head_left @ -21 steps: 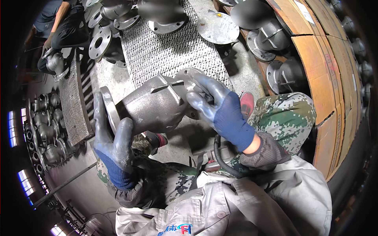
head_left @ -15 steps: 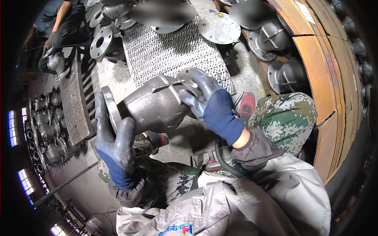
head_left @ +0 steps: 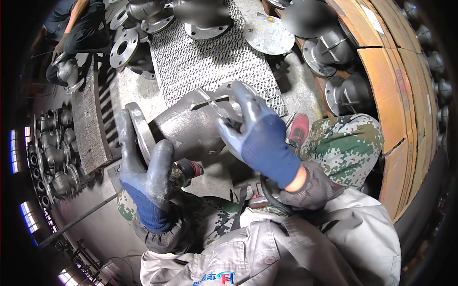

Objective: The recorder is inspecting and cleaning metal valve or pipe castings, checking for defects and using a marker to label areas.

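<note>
The gloved left hand [head_left: 147,183] and right hand [head_left: 263,138] hold a fat gray metal pipe [head_left: 186,128] by its two ends. It is near a bumpy metal sheet [head_left: 210,62] on the gray floor [head_left: 138,90]. More pipes [head_left: 332,50] sit around, and brown cardboard [head_left: 384,81] stands on the right.

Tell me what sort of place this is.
Probably a metal workshop or factory: a metal pipe part is being handled, similar pipe parts are massed at left, and a mesh-patterned sheet shows ahead.
</note>
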A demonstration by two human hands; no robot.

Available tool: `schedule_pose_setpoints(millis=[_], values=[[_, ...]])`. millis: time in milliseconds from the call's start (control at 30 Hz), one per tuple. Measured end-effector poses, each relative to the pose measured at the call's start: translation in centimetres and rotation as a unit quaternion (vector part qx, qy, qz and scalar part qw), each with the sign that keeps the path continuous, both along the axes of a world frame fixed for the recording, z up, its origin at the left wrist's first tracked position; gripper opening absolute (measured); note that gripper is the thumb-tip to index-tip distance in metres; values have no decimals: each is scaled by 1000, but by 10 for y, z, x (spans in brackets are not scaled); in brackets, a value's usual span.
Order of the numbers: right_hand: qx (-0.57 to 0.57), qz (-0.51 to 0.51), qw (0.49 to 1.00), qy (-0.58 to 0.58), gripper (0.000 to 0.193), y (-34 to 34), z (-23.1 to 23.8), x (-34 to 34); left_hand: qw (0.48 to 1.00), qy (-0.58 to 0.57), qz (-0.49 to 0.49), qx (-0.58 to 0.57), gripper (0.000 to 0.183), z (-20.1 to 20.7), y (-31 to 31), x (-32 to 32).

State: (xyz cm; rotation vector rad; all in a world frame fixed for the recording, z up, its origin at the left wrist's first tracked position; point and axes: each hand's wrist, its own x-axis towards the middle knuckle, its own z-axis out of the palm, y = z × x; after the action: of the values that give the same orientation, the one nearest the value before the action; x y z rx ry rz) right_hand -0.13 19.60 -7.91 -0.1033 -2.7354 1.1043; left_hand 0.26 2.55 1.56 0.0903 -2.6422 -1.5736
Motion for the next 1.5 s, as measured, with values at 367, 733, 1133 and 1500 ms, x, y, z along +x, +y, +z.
schedule_pose_setpoints(millis=[367,733,1133,1500], values=[[-458,-108,882,-35,25,50,8,6,1000,13,-12,-7,31,-8,0,2],[25,258,966,5,39,78,49,-15,998,-32,9,55,70,6,16,-7],[-26,374,906,-195,42,75,57,-7,992,-20,40,117,71,0,21,-5],[-344,-39,928,-138,35,98,30,-6,845,379,-212,-312,49,-23,-31,-32]])
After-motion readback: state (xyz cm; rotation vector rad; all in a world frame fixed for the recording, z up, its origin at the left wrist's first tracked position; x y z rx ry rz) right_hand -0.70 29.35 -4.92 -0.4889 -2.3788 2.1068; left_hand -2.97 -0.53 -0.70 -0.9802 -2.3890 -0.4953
